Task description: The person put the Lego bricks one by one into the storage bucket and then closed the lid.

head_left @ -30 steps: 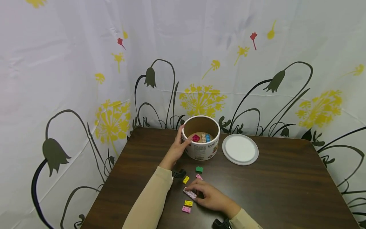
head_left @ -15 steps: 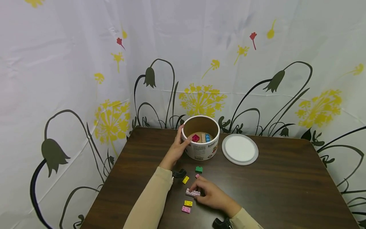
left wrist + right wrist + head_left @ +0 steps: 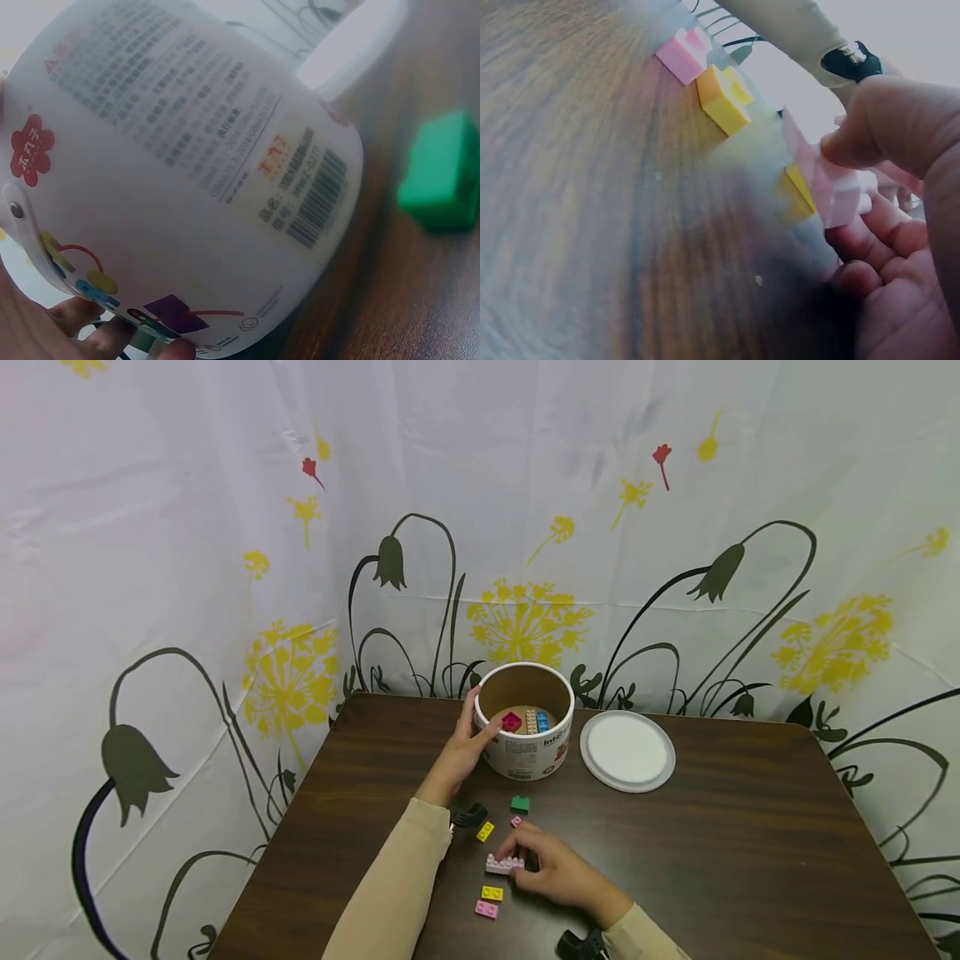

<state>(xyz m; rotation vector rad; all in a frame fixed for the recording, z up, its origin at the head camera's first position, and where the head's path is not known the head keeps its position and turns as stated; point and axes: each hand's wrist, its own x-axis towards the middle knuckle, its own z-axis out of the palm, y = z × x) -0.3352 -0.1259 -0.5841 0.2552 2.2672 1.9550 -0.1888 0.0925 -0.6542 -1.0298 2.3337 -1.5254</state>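
My left hand (image 3: 459, 756) grips the left side of a white round tub (image 3: 528, 762), thumb over its rim. Printed labels and a barcode cover the tub's wall in the left wrist view. Inside lie a red toy brick (image 3: 511, 722), a beige one (image 3: 531, 722) and a blue one (image 3: 543, 721). Lower down, my right hand (image 3: 557, 872) pinches a long pale pink toy brick (image 3: 500, 866) between thumb and fingers. The right wrist view has this brick (image 3: 817, 176) tipped on edge, close over the table.
Around the right hand lie a green brick (image 3: 520, 805), a small pink brick (image 3: 516, 821), two yellow bricks (image 3: 485, 832) and another pink brick (image 3: 487, 909). A white lid (image 3: 627, 751) lies right of the tub on the dark wooden table (image 3: 750, 843). A patterned curtain hangs behind.
The right hand has turned the pale pink brick from slanting to nearly level across the view and tipped it so its side faces the viewer. The left hand stays on the tub.
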